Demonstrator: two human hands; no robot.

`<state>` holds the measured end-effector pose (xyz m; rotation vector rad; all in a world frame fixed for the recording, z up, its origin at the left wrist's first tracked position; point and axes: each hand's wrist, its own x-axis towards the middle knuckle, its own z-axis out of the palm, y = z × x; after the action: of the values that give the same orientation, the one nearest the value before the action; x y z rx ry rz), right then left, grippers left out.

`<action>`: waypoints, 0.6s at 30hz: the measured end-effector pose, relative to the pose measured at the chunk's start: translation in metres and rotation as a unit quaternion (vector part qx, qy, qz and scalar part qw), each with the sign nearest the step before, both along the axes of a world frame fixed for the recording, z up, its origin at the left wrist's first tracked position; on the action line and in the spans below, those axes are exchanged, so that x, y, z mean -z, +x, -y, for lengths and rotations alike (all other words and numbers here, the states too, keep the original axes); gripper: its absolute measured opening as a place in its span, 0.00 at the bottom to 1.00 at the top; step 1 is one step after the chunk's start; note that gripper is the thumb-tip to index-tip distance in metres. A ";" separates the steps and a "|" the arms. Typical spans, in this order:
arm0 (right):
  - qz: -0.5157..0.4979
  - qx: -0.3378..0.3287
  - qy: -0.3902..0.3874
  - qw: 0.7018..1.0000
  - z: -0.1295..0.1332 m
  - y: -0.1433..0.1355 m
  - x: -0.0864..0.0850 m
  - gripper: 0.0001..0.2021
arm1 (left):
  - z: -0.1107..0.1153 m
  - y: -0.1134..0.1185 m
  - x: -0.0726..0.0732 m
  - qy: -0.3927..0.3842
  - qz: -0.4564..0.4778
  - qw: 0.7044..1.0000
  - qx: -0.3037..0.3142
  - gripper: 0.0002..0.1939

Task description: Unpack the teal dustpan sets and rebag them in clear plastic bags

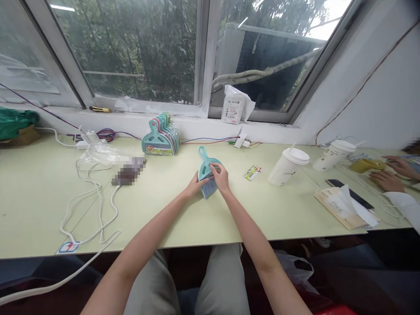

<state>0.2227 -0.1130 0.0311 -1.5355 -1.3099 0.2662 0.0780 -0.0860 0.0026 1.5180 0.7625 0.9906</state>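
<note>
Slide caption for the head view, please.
Left hand holds a teal dustpan with brush, right hand touching it, over a green table.

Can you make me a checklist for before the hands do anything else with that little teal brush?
1. Left hand on the teal brush: ok, at its left edge.
2. Right hand on the brush: ok, fingers touching it from the right.
3. Brush's underside in good shape: cannot tell, it's hidden.
4. Nearest white cup out of the way: ok, apart from both hands, lid on.
5. White cables away from the hands: ok, off to the left.
6. Small printed card put away: not ok, lying on the table.
</note>
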 end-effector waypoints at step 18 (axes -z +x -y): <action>0.349 0.069 -0.130 0.926 -0.002 0.038 0.035 0.17 | -0.056 -0.067 0.001 -0.094 -0.005 0.966 -0.241 0.15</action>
<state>0.2611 -0.1108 -0.0041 -2.0442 -1.7451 -0.2385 0.0110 -0.0298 0.0012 1.1954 1.2336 1.2247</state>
